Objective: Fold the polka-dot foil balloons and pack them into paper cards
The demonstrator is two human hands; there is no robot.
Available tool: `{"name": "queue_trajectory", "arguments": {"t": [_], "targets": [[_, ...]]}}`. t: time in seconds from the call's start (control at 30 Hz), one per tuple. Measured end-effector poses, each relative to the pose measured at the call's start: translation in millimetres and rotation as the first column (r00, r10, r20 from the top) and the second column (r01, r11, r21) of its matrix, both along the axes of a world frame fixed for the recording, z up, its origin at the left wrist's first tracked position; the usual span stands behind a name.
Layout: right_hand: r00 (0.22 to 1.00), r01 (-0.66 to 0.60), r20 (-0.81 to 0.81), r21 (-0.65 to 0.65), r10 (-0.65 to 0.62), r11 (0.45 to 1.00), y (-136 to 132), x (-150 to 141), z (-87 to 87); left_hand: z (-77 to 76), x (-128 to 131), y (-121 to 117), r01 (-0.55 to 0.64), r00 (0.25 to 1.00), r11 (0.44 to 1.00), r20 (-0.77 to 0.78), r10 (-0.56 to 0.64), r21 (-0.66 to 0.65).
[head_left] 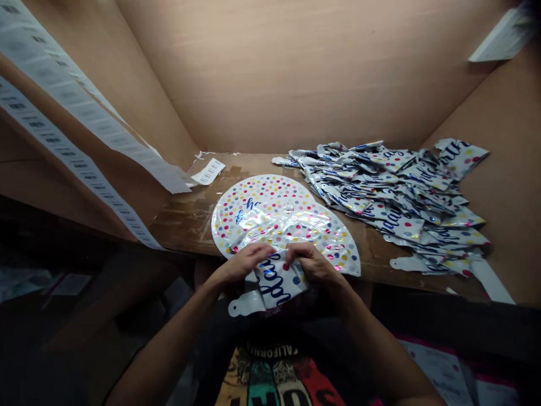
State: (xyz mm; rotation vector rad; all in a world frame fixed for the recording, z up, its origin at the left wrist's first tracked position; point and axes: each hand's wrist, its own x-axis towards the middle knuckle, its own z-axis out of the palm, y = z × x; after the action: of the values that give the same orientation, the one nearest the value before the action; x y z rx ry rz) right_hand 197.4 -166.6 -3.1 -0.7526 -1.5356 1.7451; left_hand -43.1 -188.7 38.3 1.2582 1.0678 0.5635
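The left hand (248, 264) and right hand (309, 259) have fingers clamped on a folded white foil balloon (282, 281) with dark-blue script, coloured dots and a pale tab (247, 305).

Bare hands: two, the left hand (252, 260) and the right hand (311, 262)
Folded silver-white foil piece with blue lettering (279, 279), in hands: one
Flat, rounded white foil shapes with coloured dots (274, 189): two visible, overlapping
Heap of folded, dotted foil pieces (380, 186): one; its many pieces cannot be counted exactly
Long white paper strips with printed labels (79, 166): at least two
Short white printed paper piece (209, 171): one
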Motion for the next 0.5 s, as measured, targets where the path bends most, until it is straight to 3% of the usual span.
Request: {"name": "queue_trajectory", "arguments": {"t": [0.07,0.13,0.23,0.3,0.4,0.47,0.5], "targets": [[0.998,-0.008,0.067,0.049,0.005,0.999,8.1,-3.0,8.4,6.3,2.6,14.1,0.173,0.966,0.971,-0.218,-0.136,0.163],[0.995,0.045,0.083,0.023,-0.047,0.999,13.0,-5.0,13.8,7.7,6.9,24.9,0.234,0.932,0.917,-0.343,-0.117,0.324],[0.989,0.093,0.107,0.04,-0.097,0.995,12.3,-11.2,13.8,2.4,7.9,34.8,0.25,0.917,0.831,-0.397,-0.038,0.498],[0.966,0.113,0.206,0.206,-0.156,0.972,13.1,-16.0,13.6,-3.4,0.9,39.0,0.262,0.924,0.819,-0.378,-0.06,0.511],[0.893,0.098,0.342,0.486,-0.292,0.868,34.5,-8.0,33.4,-10.5,-20.7,44.3,0.234,0.947,0.877,-0.302,-0.108,0.42],[0.809,0.165,0.354,0.63,-0.47,0.759,70.3,15.6,66.7,-13.2,-36.4,46.7,0.18,0.951,0.901,-0.304,-0.056,0.395],[0.72,0.261,0.309,0.71,-0.622,0.654,94.7,32.5,87.4,-14.1,-42.5,47.5,0.159,0.944,0.901,-0.329,-0.019,0.404]]}}
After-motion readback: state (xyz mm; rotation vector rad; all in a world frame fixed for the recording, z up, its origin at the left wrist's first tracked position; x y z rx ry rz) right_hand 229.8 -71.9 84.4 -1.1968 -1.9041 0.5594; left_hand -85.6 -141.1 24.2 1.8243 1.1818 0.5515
